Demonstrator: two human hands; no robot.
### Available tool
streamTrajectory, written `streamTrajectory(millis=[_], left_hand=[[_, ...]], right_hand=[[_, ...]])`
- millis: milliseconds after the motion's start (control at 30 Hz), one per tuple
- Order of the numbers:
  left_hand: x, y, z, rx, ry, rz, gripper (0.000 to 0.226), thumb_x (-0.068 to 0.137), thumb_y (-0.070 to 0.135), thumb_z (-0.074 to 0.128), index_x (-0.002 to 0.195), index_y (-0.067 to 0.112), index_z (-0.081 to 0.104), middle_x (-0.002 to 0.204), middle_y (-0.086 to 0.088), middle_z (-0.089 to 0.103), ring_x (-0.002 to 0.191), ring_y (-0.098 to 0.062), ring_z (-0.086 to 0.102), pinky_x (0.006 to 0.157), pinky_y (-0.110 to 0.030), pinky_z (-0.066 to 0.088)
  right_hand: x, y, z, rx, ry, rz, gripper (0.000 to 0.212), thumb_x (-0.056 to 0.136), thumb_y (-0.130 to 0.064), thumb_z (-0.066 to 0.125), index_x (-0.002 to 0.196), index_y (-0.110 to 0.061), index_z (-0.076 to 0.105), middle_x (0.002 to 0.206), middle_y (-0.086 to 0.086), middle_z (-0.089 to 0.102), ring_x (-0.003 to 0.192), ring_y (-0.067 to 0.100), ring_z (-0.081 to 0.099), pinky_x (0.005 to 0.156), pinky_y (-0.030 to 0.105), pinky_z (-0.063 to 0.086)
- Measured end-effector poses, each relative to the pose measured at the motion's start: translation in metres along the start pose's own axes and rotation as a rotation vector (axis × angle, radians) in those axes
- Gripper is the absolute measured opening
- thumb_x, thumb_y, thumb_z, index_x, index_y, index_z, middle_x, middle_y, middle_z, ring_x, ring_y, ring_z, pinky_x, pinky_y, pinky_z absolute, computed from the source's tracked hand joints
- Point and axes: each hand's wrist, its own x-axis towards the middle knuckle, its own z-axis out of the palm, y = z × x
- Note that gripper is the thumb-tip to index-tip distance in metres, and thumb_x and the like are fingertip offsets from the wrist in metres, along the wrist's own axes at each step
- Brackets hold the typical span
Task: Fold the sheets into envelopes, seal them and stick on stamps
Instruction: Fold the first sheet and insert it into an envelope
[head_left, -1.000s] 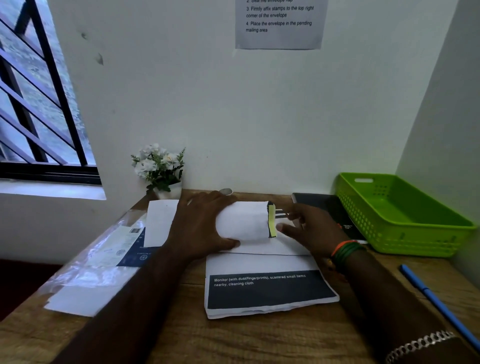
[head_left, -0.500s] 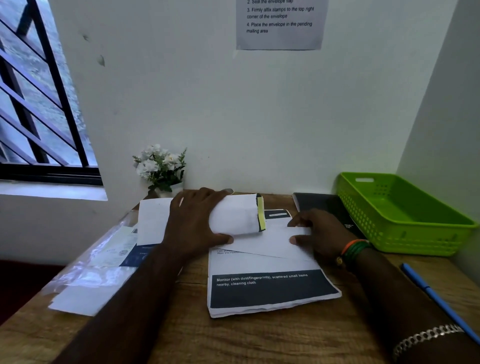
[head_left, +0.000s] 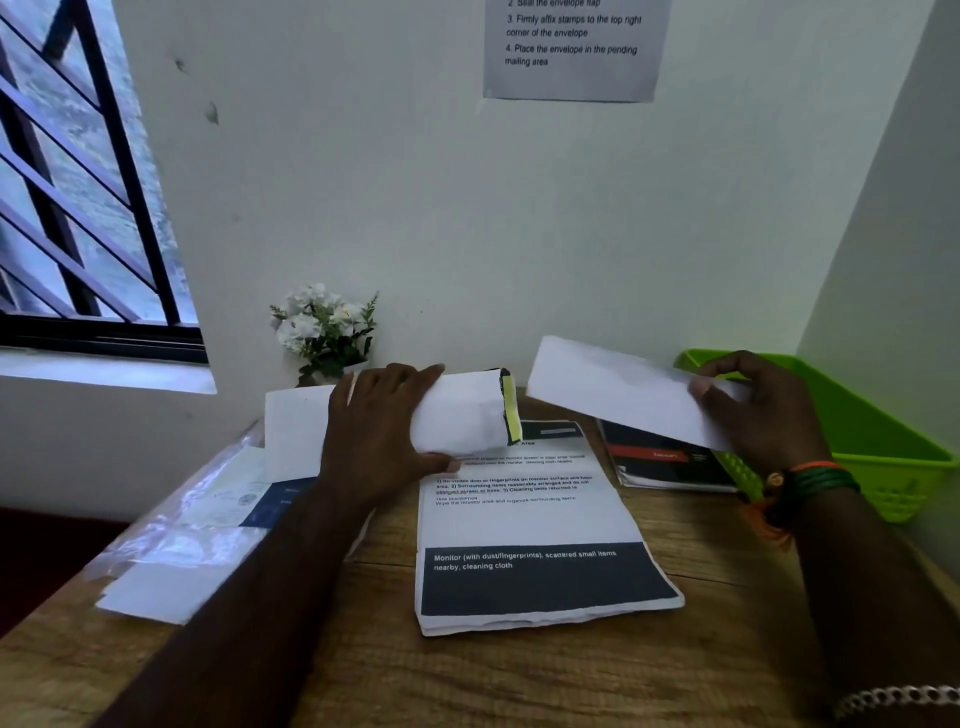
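Note:
My left hand (head_left: 384, 431) grips a white envelope (head_left: 462, 415) with a yellow adhesive strip along its open right end, held just above the desk. My right hand (head_left: 753, 410) pinches a folded white sheet (head_left: 618, 387) by its right end and holds it in the air, tilted, to the right of the envelope. Below both lies a stack of printed sheets (head_left: 535, 535) with a dark band of white text near the front.
A green plastic basket (head_left: 893, 447) stands at the right against the wall. A dark booklet (head_left: 660, 460) lies beside it. More white paper and a clear plastic sleeve (head_left: 171, 530) lie at the left. A small pot of white flowers (head_left: 324, 330) stands at the back.
My right hand has lifted the folded sheet off the stack and raised it to the right. My left hand has kept the envelope in about the same place.

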Motion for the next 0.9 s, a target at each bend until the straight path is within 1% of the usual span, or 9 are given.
streamTrajectory(millis=[100, 300, 400, 500, 600, 667, 767, 833, 900], left_hand=[[0.0, -0.002, -0.002, 0.005, 0.002, -0.02, 0.112, 0.06, 0.082, 0.075, 0.154, 0.034, 0.039, 0.144, 0.003, 0.051, 0.135, -0.025, 0.043, 0.12, -0.054, 0.023], [0.001, 0.0, -0.004, 0.02, -0.007, -0.019, 0.113, 0.059, 0.084, 0.073, 0.155, 0.036, 0.037, 0.141, 0.006, 0.051, 0.133, -0.023, 0.044, 0.119, -0.053, 0.025], [0.001, 0.002, -0.004, 0.01, -0.004, -0.005, 0.114, 0.058, 0.083, 0.075, 0.155, 0.036, 0.038, 0.141, 0.006, 0.051, 0.133, -0.023, 0.045, 0.119, -0.053, 0.026], [0.0, 0.005, -0.005, -0.005, -0.017, 0.015, 0.114, 0.058, 0.082, 0.074, 0.155, 0.036, 0.037, 0.141, 0.006, 0.051, 0.133, -0.022, 0.044, 0.119, -0.052, 0.026], [-0.002, 0.011, -0.004, -0.025, -0.032, 0.07, 0.112, 0.058, 0.083, 0.071, 0.155, 0.037, 0.037, 0.139, 0.008, 0.051, 0.131, -0.022, 0.045, 0.118, -0.05, 0.027], [-0.002, 0.017, -0.002, -0.009, -0.05, 0.103, 0.113, 0.057, 0.085, 0.068, 0.155, 0.038, 0.036, 0.138, 0.01, 0.05, 0.13, -0.02, 0.045, 0.117, -0.049, 0.028], [-0.002, 0.024, 0.003, -0.005, -0.08, 0.128, 0.113, 0.059, 0.087, 0.066, 0.156, 0.04, 0.032, 0.141, 0.013, 0.048, 0.133, -0.017, 0.043, 0.117, -0.048, 0.028], [-0.003, 0.024, 0.004, -0.013, -0.084, 0.129, 0.112, 0.061, 0.086, 0.066, 0.156, 0.04, 0.03, 0.141, 0.013, 0.048, 0.133, -0.017, 0.042, 0.118, -0.049, 0.028], [-0.003, 0.022, 0.002, -0.013, -0.068, 0.118, 0.11, 0.061, 0.085, 0.067, 0.156, 0.04, 0.032, 0.14, 0.013, 0.048, 0.132, -0.018, 0.043, 0.117, -0.049, 0.028]], right_hand=[[0.0, 0.002, -0.003, 0.026, 0.005, -0.036, 0.005, 0.085, -0.008, 0.075, 0.087, -0.01, 0.071, 0.083, -0.002, 0.067, 0.078, 0.011, 0.056, 0.07, 0.026, 0.042], [-0.003, -0.002, 0.004, 0.07, -0.096, -0.048, 0.02, 0.083, -0.009, 0.077, 0.077, -0.025, 0.067, 0.074, -0.017, 0.068, 0.071, -0.003, 0.058, 0.068, 0.028, 0.045], [-0.003, -0.002, 0.008, 0.053, -0.136, -0.051, 0.022, 0.083, -0.012, 0.077, 0.077, -0.03, 0.067, 0.078, -0.025, 0.069, 0.071, -0.007, 0.059, 0.067, 0.028, 0.045], [-0.004, -0.003, 0.008, 0.057, -0.158, -0.036, 0.02, 0.082, -0.014, 0.078, 0.078, -0.032, 0.069, 0.08, -0.019, 0.071, 0.074, -0.002, 0.061, 0.069, 0.031, 0.048], [-0.006, -0.007, 0.013, 0.047, -0.175, -0.023, 0.015, 0.083, -0.015, 0.078, 0.078, -0.026, 0.07, 0.084, -0.008, 0.072, 0.083, 0.014, 0.066, 0.074, 0.037, 0.052], [-0.01, -0.013, 0.021, 0.067, -0.184, -0.025, 0.013, 0.083, -0.014, 0.078, 0.079, -0.023, 0.07, 0.085, -0.007, 0.072, 0.083, 0.01, 0.066, 0.073, 0.032, 0.051], [-0.021, -0.023, 0.041, 0.101, -0.19, -0.032, 0.009, 0.085, -0.012, 0.076, 0.084, -0.019, 0.07, 0.087, -0.009, 0.072, 0.077, -0.002, 0.063, 0.067, 0.018, 0.05], [-0.028, -0.027, 0.053, 0.146, -0.224, 0.012, 0.006, 0.09, -0.017, 0.071, 0.095, -0.019, 0.07, 0.098, -0.003, 0.072, 0.087, 0.008, 0.066, 0.07, 0.027, 0.056], [-0.031, -0.029, 0.06, 0.163, -0.25, 0.064, 0.015, 0.095, -0.023, 0.065, 0.109, -0.021, 0.067, 0.108, -0.001, 0.069, 0.096, 0.014, 0.065, 0.072, 0.039, 0.057]])
